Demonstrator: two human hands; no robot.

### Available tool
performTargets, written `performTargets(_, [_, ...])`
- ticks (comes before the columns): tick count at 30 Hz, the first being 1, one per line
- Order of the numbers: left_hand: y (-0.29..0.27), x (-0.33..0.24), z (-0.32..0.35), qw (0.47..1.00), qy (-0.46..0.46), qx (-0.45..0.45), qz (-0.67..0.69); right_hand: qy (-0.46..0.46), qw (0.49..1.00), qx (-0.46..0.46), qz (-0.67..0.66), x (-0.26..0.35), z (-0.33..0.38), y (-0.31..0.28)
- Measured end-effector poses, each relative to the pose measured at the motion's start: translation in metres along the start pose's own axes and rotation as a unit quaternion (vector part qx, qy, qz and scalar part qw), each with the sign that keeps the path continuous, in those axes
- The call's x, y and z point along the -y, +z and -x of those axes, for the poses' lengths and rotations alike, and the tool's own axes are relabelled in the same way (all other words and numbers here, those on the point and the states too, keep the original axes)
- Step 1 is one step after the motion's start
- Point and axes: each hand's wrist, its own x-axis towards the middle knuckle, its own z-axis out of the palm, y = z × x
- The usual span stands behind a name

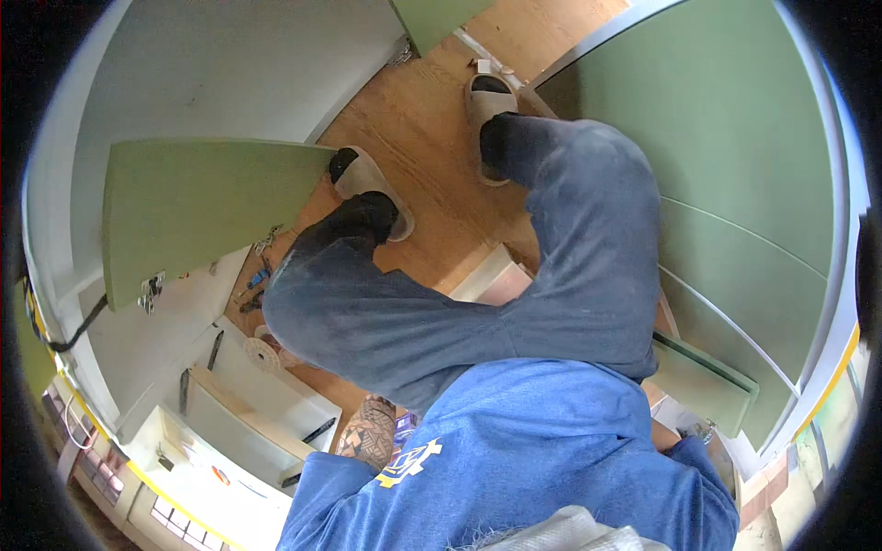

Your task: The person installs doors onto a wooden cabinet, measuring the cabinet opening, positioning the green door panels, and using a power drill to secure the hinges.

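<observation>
Neither of my hands shows. My left forearm point(369, 432) comes out of a blue sleeve and passes out of sight beside my body. A purple-and-white package point(404, 426) is partly visible next to it. To its left lies a white panel or drawer part point(253, 418) with dark strips on it. Of my right arm only a bit of forearm point(663, 435) shows beside the blue shirt. Nearest to that arm are a small green panel point(703, 381) and a metal fitting point(708, 431). What either hand holds or touches is hidden.
My legs point(588, 239) are bent over a wooden floor point(432, 174). A green cabinet door point(207, 216) with metal hinges stands out at left. Large green fronts point(735, 147) rise at right. A blue tool point(258, 277) and a round reel-like piece point(264, 354) lie on the left.
</observation>
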Motion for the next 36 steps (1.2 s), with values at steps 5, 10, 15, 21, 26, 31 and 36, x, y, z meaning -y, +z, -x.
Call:
performTargets(5, [0.043,-0.035,-0.015,0.995,0.027,0.091,-0.041,0.081,0.997,-0.001,-0.012,0.024,0.056,-0.012])
performTargets(10, [0.005,-0.009,-0.01,1.0,0.005,0.007,-0.019,-0.033,0.997,0.058,-0.048,0.026,-0.005,0.027])
performTargets(15, [0.041,-0.021,-0.032,0.993,0.068,0.09,-0.047,0.021,0.996,0.062,-0.065,-0.04,0.061,0.036])
performTargets(21, [0.03,-0.018,-0.041,0.99,0.12,0.066,-0.025,0.042,0.992,-0.085,-0.085,-0.006,0.024,0.021])
performTargets(26, [-0.009,-0.077,0.004,0.981,0.179,0.018,-0.077,-0.19,0.904,-0.364,-0.121,0.136,0.002,-0.173])
performTargets(31, [-0.075,-0.086,-0.016,0.974,0.202,-0.062,-0.08,-0.305,0.683,-0.65,0.135,0.131,-0.069,-0.32])
performTargets(36, [-0.109,-0.093,-0.013,0.982,0.162,-0.067,-0.076,-0.205,0.695,-0.666,0.175,0.139,-0.123,-0.323])
